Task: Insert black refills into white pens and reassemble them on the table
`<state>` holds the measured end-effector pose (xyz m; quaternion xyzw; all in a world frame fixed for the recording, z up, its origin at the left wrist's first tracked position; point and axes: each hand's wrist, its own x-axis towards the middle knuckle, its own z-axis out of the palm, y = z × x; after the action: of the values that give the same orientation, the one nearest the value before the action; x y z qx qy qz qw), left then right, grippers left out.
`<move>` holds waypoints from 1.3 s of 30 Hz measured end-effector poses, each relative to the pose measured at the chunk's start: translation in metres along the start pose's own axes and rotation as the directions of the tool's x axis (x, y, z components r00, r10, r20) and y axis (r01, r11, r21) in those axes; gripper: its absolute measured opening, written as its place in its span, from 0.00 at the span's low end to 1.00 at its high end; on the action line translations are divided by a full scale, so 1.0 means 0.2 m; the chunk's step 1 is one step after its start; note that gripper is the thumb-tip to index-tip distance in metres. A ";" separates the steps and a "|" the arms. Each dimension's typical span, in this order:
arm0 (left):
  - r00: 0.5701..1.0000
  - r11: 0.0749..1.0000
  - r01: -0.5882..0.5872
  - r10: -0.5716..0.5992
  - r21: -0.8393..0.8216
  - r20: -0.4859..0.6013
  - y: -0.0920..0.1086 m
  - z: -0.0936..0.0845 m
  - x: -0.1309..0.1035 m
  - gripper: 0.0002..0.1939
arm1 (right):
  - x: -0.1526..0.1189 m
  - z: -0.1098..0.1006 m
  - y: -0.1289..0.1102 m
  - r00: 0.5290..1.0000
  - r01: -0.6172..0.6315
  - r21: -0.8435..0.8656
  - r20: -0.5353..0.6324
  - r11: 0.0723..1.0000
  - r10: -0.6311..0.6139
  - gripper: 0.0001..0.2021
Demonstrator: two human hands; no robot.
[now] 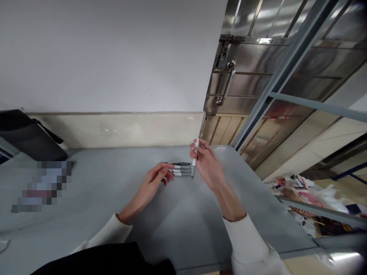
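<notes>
Several pens (181,171) lie side by side on the grey tabletop (183,214), pointing left to right. My left hand (156,175) rests at their left ends, its fingers partly spread and touching or just over them; it does not hold them off the table. In my right hand (208,162) a white and grey pen (194,160) is gripped between thumb and fingers. That pen stands nearly upright, its grey lower end close to the right ends of the lying pens.
A black pouch (34,133) with a wrist strap stands at the back left. In front of it lies a blurred-out flat object (43,187). A wall (114,57) closes the back. At right are a metal frame post (258,110), a steel door (246,84) and bagged goods (312,194).
</notes>
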<state>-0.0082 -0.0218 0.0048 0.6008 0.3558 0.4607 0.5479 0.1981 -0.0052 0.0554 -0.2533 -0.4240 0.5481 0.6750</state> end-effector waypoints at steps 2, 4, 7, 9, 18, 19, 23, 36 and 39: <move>1.000 1.000 -0.029 0.029 -0.009 -0.009 0.01 0.00 0.00 0.17 | 0.00 -0.02 0.03 0.997 0.051 -0.213 0.059 0.976 -0.039 0.10; 0.998 0.998 -0.058 0.058 -0.026 -0.016 0.01 0.00 0.00 0.18 | -0.01 -0.04 0.06 0.987 0.054 -0.379 0.162 0.924 0.009 0.12; 0.998 0.997 -0.069 0.069 -0.034 -0.014 0.03 0.01 -0.01 0.24 | -0.05 -0.05 0.10 0.947 0.018 -0.506 0.285 0.862 0.147 0.14; 0.997 0.998 -0.067 0.067 -0.020 -0.027 0.04 0.01 -0.01 0.24 | -0.08 -0.03 0.11 0.913 0.010 -0.547 0.347 0.837 0.216 0.14; 0.999 0.981 -0.003 -0.003 0.193 0.032 0.06 -0.09 -0.04 0.13 | -0.19 -0.09 0.01 0.894 0.032 -0.748 0.318 0.662 0.316 0.15; 0.996 0.973 0.012 -0.031 0.229 0.078 0.07 -0.11 -0.05 0.13 | -0.21 -0.13 -0.01 0.904 0.049 -0.769 0.305 0.637 0.299 0.13; 0.965 0.915 -0.028 -0.080 0.401 0.249 0.07 -0.18 -0.10 0.10 | -0.30 -0.26 -0.02 0.906 0.068 -0.794 0.302 0.604 0.295 0.04; 0.958 0.824 -0.113 -0.058 0.555 0.281 0.10 -0.22 -0.19 0.04 | -0.44 -0.23 0.03 0.868 0.219 -0.873 0.378 0.437 0.321 0.04; 0.956 0.823 -0.120 -0.056 0.556 0.288 0.10 -0.22 -0.18 0.05 | -0.44 -0.21 0.00 0.863 0.215 -0.878 0.376 0.428 0.337 0.06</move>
<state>-0.0639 -0.0442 0.0178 0.8035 0.3815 0.2494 0.3828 0.2298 -0.0837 0.0089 -0.4380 -0.7985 0.3060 0.2772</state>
